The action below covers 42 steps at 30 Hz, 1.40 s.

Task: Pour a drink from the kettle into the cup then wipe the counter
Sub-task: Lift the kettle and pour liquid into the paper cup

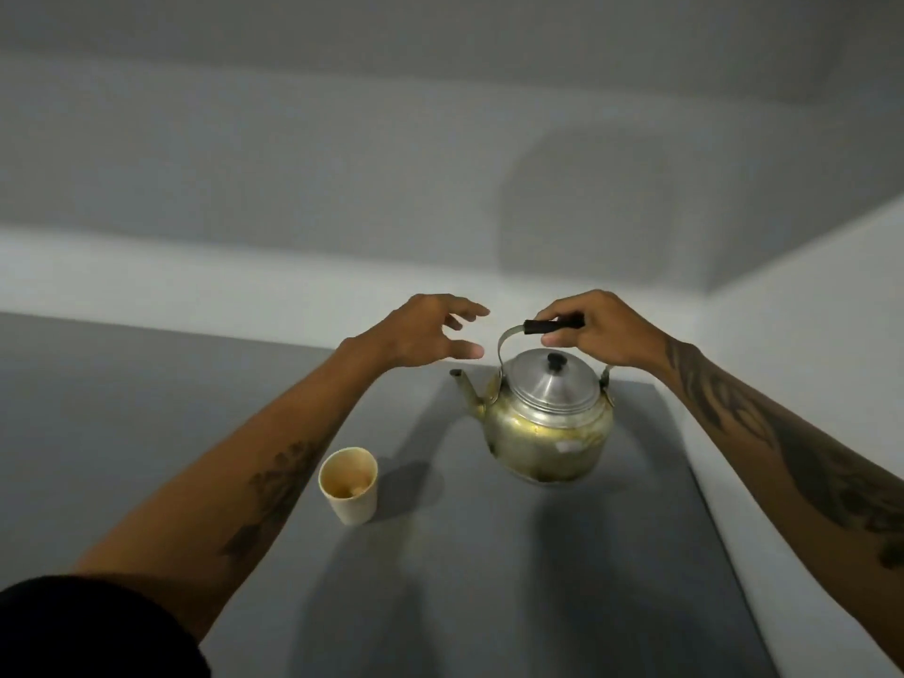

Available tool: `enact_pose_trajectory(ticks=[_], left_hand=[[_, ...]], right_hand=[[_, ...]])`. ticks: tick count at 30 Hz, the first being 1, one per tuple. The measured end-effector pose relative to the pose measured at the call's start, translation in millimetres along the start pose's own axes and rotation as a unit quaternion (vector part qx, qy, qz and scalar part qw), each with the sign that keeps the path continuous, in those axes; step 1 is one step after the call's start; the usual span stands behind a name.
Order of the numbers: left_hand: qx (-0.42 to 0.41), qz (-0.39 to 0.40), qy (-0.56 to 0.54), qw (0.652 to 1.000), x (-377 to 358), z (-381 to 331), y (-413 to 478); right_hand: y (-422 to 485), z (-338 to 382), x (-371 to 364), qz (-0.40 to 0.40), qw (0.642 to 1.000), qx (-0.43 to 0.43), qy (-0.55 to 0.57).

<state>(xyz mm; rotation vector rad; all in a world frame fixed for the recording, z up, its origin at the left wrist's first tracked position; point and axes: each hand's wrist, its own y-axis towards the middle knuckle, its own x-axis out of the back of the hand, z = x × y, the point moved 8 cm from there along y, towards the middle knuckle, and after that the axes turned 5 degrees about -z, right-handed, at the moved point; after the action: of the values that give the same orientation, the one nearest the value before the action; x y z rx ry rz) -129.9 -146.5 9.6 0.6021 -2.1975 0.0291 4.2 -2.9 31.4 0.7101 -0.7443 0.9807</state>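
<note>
A worn metal kettle (pixel 548 428) with a silver lid and a black knob stands on the dark grey counter (pixel 489 579), its spout pointing left. My right hand (pixel 599 332) is closed around the black grip of the kettle's upright wire handle. My left hand (pixel 433 335) hovers in the air to the left of the handle, above the spout, fingers spread and holding nothing. A small cream cup (pixel 349 484) stands upright on the counter in front and to the left of the kettle, with a stained inside and something pale at its bottom.
The counter runs away from me into a corner of pale walls (pixel 782 359); one wall borders it on the right and another at the back. A lighter grey surface (pixel 122 408) lies to the left of the counter.
</note>
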Motion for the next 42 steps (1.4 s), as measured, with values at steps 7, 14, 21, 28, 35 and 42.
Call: enact_pose_trajectory(ticks=[7,14,21,28,35,42], left_hand=[[0.118,0.044,0.002,0.992,6,112,-109],[0.178,0.097,0.037,0.979,-27,174,-166],[0.140,0.040,0.013,0.989,-39,179,-174],[0.150,0.034,-0.018,0.988,-44,190,-178],[0.147,0.036,-0.015,0.988,-44,190,-176],[0.140,0.041,-0.009,0.989,-44,193,-176]], right_hand=[[-4,48,-47,0.062,0.997,0.025,0.024],[-3,88,-93,0.121,0.991,0.055,-0.004],[2,114,-126,0.174,0.979,0.087,-0.065],[7,128,-136,0.204,0.967,0.093,-0.118],[12,134,-135,0.209,0.963,0.098,-0.141],[13,141,-136,0.219,0.957,0.100,-0.161]])
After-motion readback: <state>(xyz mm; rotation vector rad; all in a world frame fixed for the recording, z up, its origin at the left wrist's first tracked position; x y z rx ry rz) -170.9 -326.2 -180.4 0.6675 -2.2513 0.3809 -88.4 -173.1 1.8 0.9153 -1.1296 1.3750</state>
